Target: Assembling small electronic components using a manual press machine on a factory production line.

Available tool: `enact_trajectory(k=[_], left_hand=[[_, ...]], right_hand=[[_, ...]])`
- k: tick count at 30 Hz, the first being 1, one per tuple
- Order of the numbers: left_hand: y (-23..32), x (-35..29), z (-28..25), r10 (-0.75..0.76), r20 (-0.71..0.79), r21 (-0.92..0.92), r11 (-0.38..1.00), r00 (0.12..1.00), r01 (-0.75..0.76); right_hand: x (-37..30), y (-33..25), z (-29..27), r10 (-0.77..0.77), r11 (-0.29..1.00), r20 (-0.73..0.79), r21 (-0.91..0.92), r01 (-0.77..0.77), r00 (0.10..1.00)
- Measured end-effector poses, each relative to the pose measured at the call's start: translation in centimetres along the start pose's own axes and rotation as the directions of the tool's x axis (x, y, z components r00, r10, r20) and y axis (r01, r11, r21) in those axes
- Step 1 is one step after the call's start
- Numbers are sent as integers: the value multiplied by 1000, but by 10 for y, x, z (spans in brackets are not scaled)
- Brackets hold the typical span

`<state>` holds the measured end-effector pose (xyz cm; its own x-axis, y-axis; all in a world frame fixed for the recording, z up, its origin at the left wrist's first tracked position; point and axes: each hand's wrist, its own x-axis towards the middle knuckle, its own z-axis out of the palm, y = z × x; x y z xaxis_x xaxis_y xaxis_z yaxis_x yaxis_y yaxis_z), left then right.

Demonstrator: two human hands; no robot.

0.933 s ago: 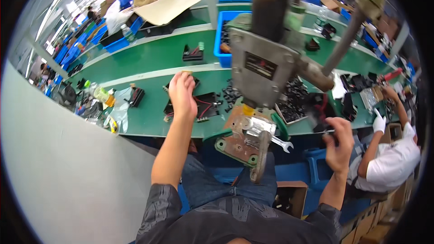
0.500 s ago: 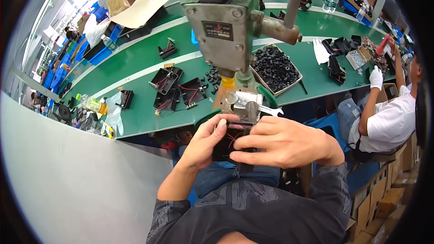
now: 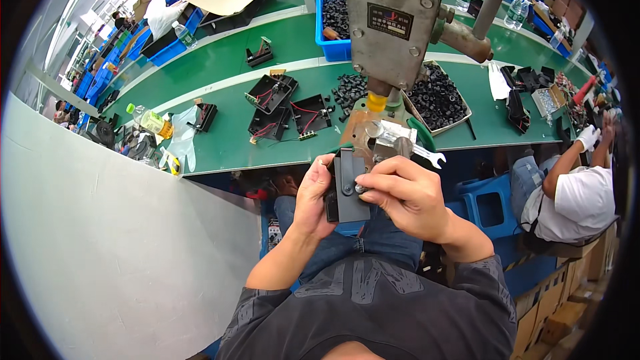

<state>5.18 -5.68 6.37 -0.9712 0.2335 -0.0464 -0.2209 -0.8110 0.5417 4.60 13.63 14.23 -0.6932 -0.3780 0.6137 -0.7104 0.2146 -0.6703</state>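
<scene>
In front of my chest, my left hand (image 3: 311,197) grips a black plastic housing (image 3: 349,195) by its left side, with a flat outer face turned up. The fingers of my right hand (image 3: 408,195) are pinched together at that face's right side. A small shiny part (image 3: 361,189) shows at their tips, too small to name. Just beyond the housing stands a hand press (image 3: 392,27) with a yellow tip (image 3: 377,102) over its base. An open-ended wrench (image 3: 429,155) lies on the base's right side.
Open black housings (image 3: 312,115) with red wires lie left of the press. A box of black knob-like parts (image 3: 437,99) stands right of it, a blue bin (image 3: 335,23) behind. A co-worker (image 3: 573,193) sits at the right near a blue stool (image 3: 490,203).
The housing has been turned over, from its wired open side to its flat outer face. My right hand has drawn in to a pinch. The view has shifted left.
</scene>
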Motion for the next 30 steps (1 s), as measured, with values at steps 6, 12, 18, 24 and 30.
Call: enact_trajectory(k=[6,12,18,24,30], left_hand=[[-7,-2,-2,85,-40,103,991,996,-80],[-22,0,-3,203,-44,90,976,978,-198],[-28,6,-7,339,-7,152,930,941,-334],[-17,9,-18,276,-176,98,960,945,-262],[-14,15,-25,177,-273,50,984,946,-169]], right_hand=[[-6,10,4,-181,973,-22,-148,176,983],[-17,9,15,-199,964,-175,-211,161,964],[-22,14,8,-187,970,-198,-190,150,962],[6,102,-51,282,873,-486,-228,-431,828],[-16,254,-85,307,277,-413,-823,-496,857]])
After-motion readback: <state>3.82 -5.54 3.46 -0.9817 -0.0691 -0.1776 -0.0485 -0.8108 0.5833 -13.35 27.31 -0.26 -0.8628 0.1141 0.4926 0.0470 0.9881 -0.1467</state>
